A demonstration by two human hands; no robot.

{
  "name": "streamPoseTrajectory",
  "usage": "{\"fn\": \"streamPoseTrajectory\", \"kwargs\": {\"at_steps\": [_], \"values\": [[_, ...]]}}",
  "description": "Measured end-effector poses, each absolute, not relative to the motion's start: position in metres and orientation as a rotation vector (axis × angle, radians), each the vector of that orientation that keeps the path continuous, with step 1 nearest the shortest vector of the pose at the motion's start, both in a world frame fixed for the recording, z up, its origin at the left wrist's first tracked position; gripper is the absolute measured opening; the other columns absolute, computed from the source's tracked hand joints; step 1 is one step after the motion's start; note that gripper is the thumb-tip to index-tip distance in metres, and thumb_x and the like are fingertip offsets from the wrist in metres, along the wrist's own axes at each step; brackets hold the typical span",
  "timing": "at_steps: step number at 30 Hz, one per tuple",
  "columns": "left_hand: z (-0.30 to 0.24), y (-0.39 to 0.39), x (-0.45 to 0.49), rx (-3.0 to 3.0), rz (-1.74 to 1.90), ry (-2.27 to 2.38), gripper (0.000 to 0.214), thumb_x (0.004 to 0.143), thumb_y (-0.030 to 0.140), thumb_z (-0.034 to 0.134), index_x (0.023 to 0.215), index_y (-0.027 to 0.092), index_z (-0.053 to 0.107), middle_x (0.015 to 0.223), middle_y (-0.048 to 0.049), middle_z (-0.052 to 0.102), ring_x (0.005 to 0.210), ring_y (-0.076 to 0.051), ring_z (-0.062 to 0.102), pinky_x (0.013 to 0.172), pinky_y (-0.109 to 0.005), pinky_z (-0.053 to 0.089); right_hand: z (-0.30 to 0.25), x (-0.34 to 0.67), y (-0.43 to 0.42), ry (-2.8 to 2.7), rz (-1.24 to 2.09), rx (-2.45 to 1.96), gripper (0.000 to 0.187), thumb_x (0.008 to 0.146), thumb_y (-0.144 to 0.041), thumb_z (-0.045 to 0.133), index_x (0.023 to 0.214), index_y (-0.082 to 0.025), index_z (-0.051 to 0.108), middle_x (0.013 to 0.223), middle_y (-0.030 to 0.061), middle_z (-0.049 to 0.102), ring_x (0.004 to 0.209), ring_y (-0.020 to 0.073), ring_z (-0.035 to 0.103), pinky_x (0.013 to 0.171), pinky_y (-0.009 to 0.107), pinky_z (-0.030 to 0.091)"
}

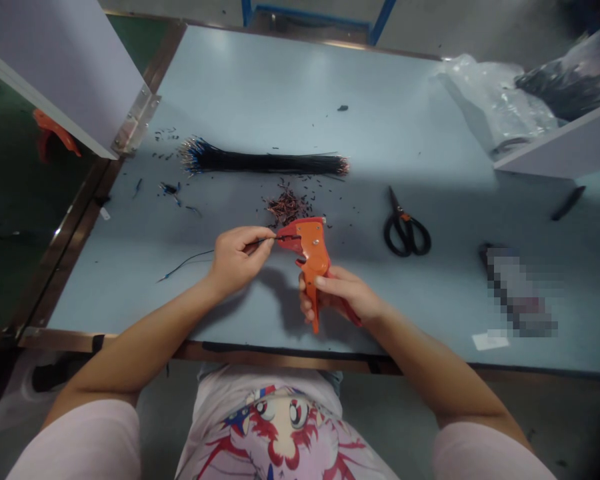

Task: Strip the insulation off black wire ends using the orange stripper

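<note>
While I watched from my remote station, the left hand (pixel 239 261) pinched a thin black wire (pixel 265 240) tightly between thumb and fingers at lower center, feeding its end into the orange wire stripper (pixel 310 257). The right hand (pixel 337 293) had its fingers curled closed around the tool's handles. The wire's blue-tipped tail trailed toward lower left. Farther up, scattered wire scraps (pixel 286 207) lay at center, a long bundle of black wires (pixel 265 160) stretched beyond them across the pale blue workbench (pixel 280 80), and black-handled scissors (pixel 405 228) sat right of center.
</note>
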State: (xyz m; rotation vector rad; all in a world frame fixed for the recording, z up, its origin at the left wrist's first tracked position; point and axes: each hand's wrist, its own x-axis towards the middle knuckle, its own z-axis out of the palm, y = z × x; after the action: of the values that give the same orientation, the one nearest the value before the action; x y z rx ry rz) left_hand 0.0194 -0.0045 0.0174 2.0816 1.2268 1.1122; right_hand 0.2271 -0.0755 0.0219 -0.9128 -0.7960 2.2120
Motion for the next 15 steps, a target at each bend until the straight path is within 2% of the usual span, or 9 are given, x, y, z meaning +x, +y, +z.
{"fn": "streamPoseTrajectory", "kwargs": {"at_steps": [11, 15], "values": [[0.020, -0.005, 0.019, 2.110, 1.067, 1.216, 0.014, 0.079, 0.022, 0.056, 0.078, 0.018, 0.069, 0.070, -0.0005, 0.069, 0.057, -0.010, 0.059, 0.055, -0.019, 0.043, 0.024, 0.218, -0.080, -0.744, 2.192, -0.958, 0.031, 0.080, -0.043, 0.062, 0.078, -0.013, 0.053, 0.058, -0.0002, 0.055, 0.046, 0.0124, 0.055, 0.046, 0.029, 0.052], [0.020, -0.005, 0.018, 2.130, 1.033, 1.223, 0.015, 0.079, 0.022, 0.054, 0.076, 0.018, 0.068, 0.064, 0.0012, 0.067, 0.054, -0.009, 0.056, 0.056, -0.019, 0.042, 0.022, 0.216, -0.080, -0.697, 2.169, -0.922, 0.033, 0.081, -0.044, 0.060, 0.071, -0.016, 0.048, 0.048, -0.0048, 0.047, 0.035, 0.0082, 0.044, 0.035, 0.022, 0.044]]}}
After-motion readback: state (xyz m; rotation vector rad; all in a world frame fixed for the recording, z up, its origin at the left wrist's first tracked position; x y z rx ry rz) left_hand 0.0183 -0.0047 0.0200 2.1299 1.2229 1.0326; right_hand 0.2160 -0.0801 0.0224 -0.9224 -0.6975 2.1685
